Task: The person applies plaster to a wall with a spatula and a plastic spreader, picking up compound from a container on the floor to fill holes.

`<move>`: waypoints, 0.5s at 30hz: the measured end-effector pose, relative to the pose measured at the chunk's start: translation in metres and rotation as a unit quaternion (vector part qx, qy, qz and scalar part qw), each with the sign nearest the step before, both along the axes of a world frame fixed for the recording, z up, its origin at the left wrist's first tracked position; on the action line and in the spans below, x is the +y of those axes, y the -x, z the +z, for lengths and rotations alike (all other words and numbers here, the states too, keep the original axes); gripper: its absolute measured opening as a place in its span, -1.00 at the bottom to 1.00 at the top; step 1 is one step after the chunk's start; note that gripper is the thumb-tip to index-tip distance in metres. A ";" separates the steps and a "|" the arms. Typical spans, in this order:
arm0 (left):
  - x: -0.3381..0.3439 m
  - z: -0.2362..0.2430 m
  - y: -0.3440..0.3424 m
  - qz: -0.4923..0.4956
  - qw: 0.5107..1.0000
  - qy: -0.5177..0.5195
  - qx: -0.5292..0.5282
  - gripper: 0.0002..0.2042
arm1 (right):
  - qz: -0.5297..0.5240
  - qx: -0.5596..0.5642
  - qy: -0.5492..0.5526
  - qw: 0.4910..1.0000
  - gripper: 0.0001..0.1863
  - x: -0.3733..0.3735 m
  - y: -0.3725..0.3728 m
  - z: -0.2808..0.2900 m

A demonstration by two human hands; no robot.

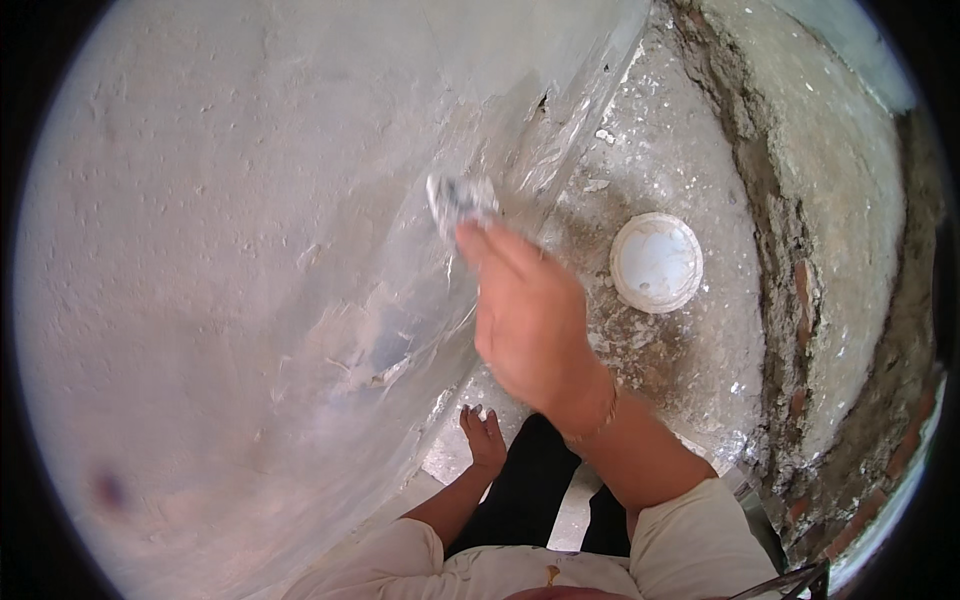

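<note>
My right hand [535, 310] is closed round a small flat putty knife [455, 200], its blade smeared white and blurred by motion. The blade is at the lower part of the grey plastered wall [220, 220], where the surface looks streaked and damp; whether it touches cannot be told. Lower down, close to my legs, my left hand [483, 437] hangs near the foot of the wall with its fingers apart and nothing in it. White smears mark its fingertips.
A round white bucket [657, 262] stands on the rough, white-spattered floor [700, 150] to the right of my right hand. Farther right a broken trench [770, 200] with exposed brick curves along the floor. A dark metal object [800, 580] shows at the lower right.
</note>
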State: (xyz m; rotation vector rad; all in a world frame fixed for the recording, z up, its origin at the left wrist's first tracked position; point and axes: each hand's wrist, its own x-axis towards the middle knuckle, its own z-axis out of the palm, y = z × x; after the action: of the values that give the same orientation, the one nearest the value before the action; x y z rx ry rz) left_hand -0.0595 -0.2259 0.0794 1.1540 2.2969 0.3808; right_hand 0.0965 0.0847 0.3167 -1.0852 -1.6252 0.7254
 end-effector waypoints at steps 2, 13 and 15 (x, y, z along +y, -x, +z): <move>0.002 0.001 0.004 -0.009 0.999 -0.015 -0.031 -0.59 | 0.051 0.005 0.019 0.998 -0.52 -0.018 -0.006 -0.005; -0.013 -0.018 -0.002 0.041 0.998 -0.029 -0.033 -0.57 | -0.062 0.044 0.005 0.997 -0.47 -0.003 0.024 -0.030; -0.012 -0.022 0.004 -0.081 0.988 -0.039 0.125 -0.58 | -0.035 0.028 -0.031 0.999 -0.47 -0.013 0.032 -0.028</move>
State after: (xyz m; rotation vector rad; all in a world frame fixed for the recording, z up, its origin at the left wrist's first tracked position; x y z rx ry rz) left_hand -0.0633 -0.2380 0.0574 1.4916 2.3938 0.2789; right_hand 0.0650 0.0717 0.2884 -1.0626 -1.5452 0.6508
